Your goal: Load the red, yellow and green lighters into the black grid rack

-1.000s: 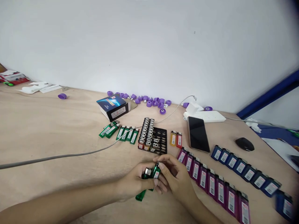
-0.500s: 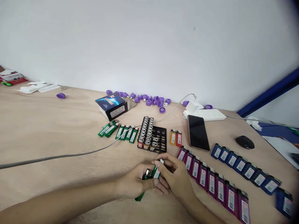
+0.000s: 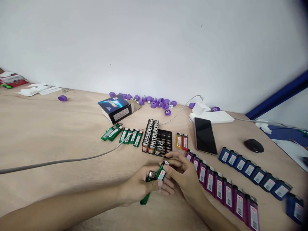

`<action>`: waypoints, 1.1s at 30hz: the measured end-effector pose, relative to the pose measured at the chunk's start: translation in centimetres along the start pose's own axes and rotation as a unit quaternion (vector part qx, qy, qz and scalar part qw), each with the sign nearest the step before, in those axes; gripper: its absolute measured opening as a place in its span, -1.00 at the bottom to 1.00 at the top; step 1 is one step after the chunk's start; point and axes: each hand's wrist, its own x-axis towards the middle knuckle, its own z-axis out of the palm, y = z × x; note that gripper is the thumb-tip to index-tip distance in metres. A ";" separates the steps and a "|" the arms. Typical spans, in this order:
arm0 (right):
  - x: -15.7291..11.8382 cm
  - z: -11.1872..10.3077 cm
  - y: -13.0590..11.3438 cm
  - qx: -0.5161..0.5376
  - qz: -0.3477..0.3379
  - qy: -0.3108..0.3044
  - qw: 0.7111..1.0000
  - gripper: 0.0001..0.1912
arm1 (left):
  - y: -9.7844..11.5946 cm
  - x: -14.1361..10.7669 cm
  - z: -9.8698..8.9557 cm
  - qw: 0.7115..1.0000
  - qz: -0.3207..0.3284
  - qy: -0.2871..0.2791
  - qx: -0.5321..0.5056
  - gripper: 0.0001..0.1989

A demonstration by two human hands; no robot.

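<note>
My left hand [image 3: 137, 187] grips a green disposable lighter [image 3: 147, 194] with a metal head [image 3: 151, 175], and its base sticks out below my fingers. My right hand [image 3: 184, 171] pinches a second green lighter [image 3: 161, 172] with a white label, close against the first one. Just beyond my right fingers stands a black lighter rack [image 3: 166, 138], holding a dense block of lighters at its left side. Its right part shows several open slots. Several green lighters [image 3: 130, 137] lie left of the rack.
Rows of magenta lighters [image 3: 210, 181] and blue lighters [image 3: 249, 170] lie to the right, with yellow and red lighters [image 3: 181, 141] by the rack. A phone [image 3: 205, 136], mouse [image 3: 253, 145], grey cable [image 3: 72, 161], box [image 3: 115, 109] and purple caps [image 3: 154, 102] lie around.
My right hand has raised the labelled green lighter slightly and turned it more upright against the other lighter. My left hand has stayed nearly still, and the view has shifted a little.
</note>
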 end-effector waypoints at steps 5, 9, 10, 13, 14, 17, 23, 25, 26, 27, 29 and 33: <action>0.3 -0.1 0.2 -0.037 -0.022 0.035 0.998 -0.63 | -0.1 0.0 -0.1 1.000 0.004 0.009 -0.007 -0.62; 0.2 -0.1 0.0 -0.046 -0.028 0.036 0.998 -0.69 | -0.1 0.0 0.0 1.000 0.000 0.019 -0.019 -0.63; 0.1 -0.1 0.0 -0.045 -0.029 0.039 0.998 -0.69 | -0.1 0.0 0.0 0.999 0.002 0.023 -0.024 -0.64; 0.1 0.0 -0.2 -0.046 -0.028 0.057 0.997 -0.68 | 0.0 0.0 0.2 0.999 0.012 0.034 -0.040 -0.66; 0.1 0.0 -0.2 -0.048 -0.028 0.065 0.996 -0.68 | 0.0 0.0 0.2 0.998 0.015 0.039 -0.045 -0.66; 0.2 -0.1 -0.2 -0.055 -0.034 0.084 0.994 -0.69 | 0.1 0.0 0.2 0.997 0.023 0.044 -0.058 -0.67; 0.1 -0.2 -0.1 -0.086 -0.065 0.023 0.994 -0.73 | 0.4 0.1 0.2 0.998 0.011 0.033 -0.051 -0.63; -0.2 -0.1 -0.1 -0.110 -0.078 -0.018 0.991 -0.73 | 0.5 0.0 0.1 0.999 0.005 0.019 -0.044 -0.62; -0.3 0.0 -0.1 -0.126 -0.077 -0.039 0.988 -0.73 | 0.5 0.0 0.1 0.999 0.001 0.011 -0.038 -0.63; -0.5 0.1 -0.1 -0.141 -0.073 -0.057 0.986 -0.73 | 0.5 0.0 0.2 1.000 -0.004 0.004 -0.030 -0.64; -0.8 0.2 -0.1 -0.155 -0.063 -0.071 0.983 -0.72 | 0.5 0.0 0.2 1.000 -0.013 0.001 -0.019 -0.64; -0.9 0.0 0.1 -0.077 -0.074 0.017 0.994 -0.72 | 0.3 0.3 0.1 0.997 -0.025 0.027 -0.069 -0.53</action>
